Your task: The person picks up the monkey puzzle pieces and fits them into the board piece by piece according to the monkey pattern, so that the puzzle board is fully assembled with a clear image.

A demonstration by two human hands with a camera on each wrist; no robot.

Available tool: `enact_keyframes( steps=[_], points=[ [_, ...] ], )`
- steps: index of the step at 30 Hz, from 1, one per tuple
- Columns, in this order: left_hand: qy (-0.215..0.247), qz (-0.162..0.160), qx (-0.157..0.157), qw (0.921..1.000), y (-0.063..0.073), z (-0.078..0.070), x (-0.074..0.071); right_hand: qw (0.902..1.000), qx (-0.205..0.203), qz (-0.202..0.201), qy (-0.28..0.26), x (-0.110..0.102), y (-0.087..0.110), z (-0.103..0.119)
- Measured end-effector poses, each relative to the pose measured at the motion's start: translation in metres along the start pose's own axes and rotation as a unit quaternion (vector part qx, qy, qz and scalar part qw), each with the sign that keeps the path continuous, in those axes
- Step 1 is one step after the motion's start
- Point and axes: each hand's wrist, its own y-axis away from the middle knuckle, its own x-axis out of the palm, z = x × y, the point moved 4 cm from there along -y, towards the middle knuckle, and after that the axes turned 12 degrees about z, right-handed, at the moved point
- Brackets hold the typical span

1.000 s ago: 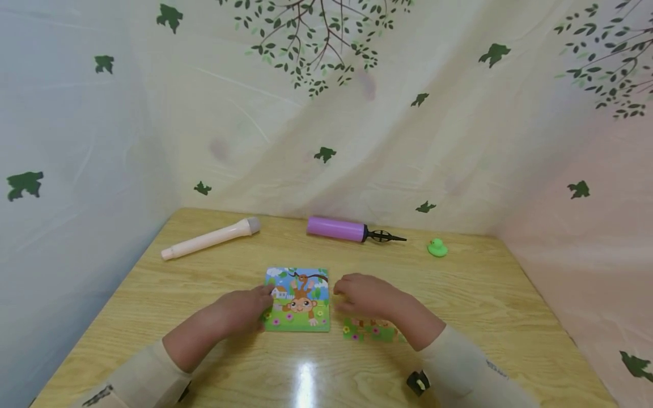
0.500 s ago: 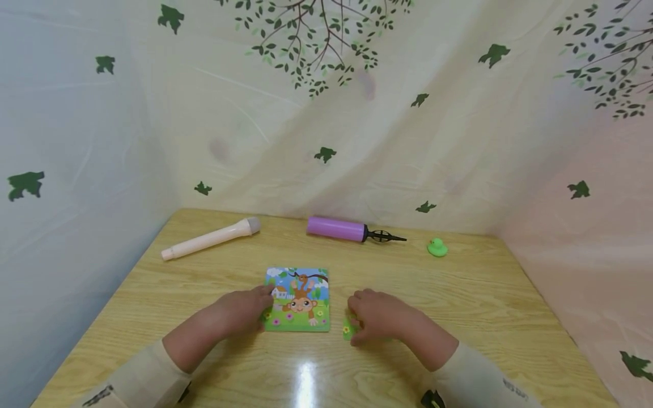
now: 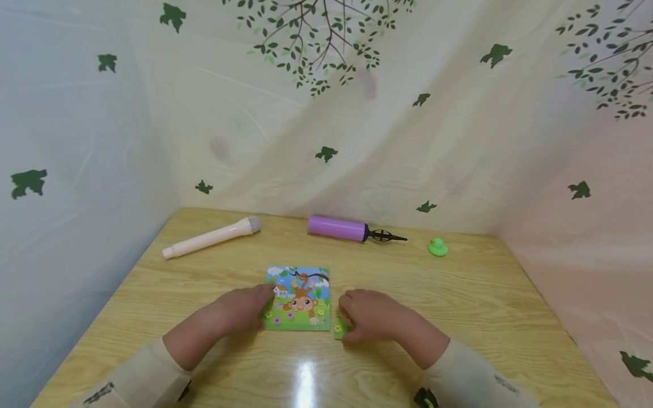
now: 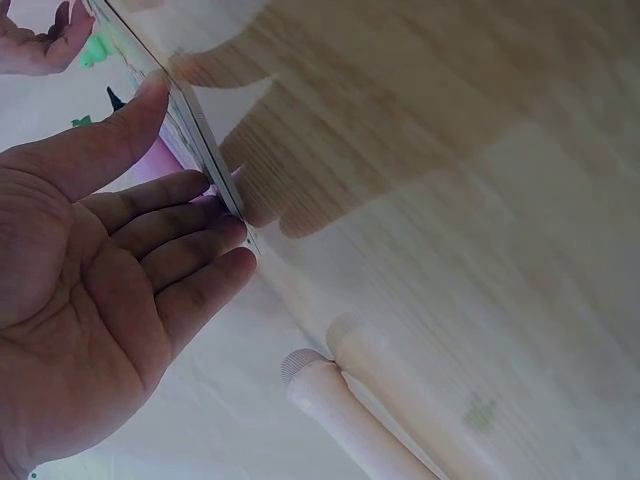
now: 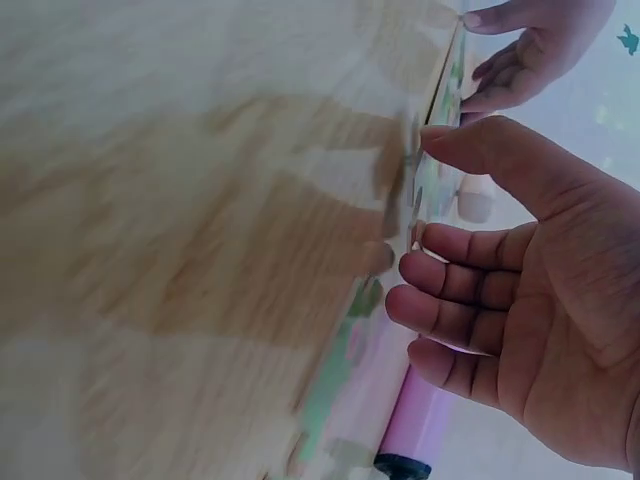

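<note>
A square monkey picture board (image 3: 300, 303) lies flat at mid-table in the head view. At its left edge my left hand (image 3: 244, 309) rests, fingers fairly straight; in the left wrist view the thumb and fingertips touch the board's edge (image 4: 205, 140). Just right of the board, my right hand (image 3: 371, 317) pinches a small flat puzzle piece (image 3: 339, 328), green with a yellow flower, between thumb and fingers. The hand hides part of that piece. More green, pink-flowered puzzle pieces (image 5: 328, 390) lie on the table in the right wrist view, blurred.
A pale pink toy microphone (image 3: 211, 237) lies at the back left of the wooden table (image 3: 459, 300). Behind the board is a purple hand pump (image 3: 336, 228) with a black nozzle. A green rubber duck (image 3: 437, 247) sits at the back right, near the fabric backdrop (image 3: 382, 164).
My right hand came down onto the puzzle pieces, then shifted slightly left with the flowered piece, nearer the board. My left hand and the board have stayed put.
</note>
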Motion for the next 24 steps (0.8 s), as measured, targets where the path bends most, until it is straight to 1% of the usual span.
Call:
enact_keyframes(
  steps=[3,7,13,17,21,24],
  points=[
    [0.009,0.000,0.002,1.0000,0.001,0.000,-0.001,0.9998,-0.012,-0.012,-0.006,-0.006,-0.006,0.005],
    [0.008,-0.003,0.006,0.9999,0.002,-0.001,-0.002,0.9991,-0.034,-0.023,-0.013,-0.016,-0.018,0.016],
    [0.014,-0.010,0.014,0.9997,0.004,0.001,-0.003,0.9978,-0.058,-0.030,-0.006,-0.027,-0.042,0.035],
    [0.016,-0.014,0.023,0.9995,0.004,0.002,-0.002,0.9965,-0.069,-0.043,0.017,-0.028,-0.062,0.046],
    [0.000,-0.015,0.029,0.9995,0.003,0.004,-0.002,0.9953,-0.074,-0.053,0.031,-0.027,-0.080,0.056],
    [-0.010,-0.015,0.031,0.9994,0.002,0.005,-0.002,0.9943,-0.079,-0.059,0.040,-0.026,-0.088,0.063]
  ],
)
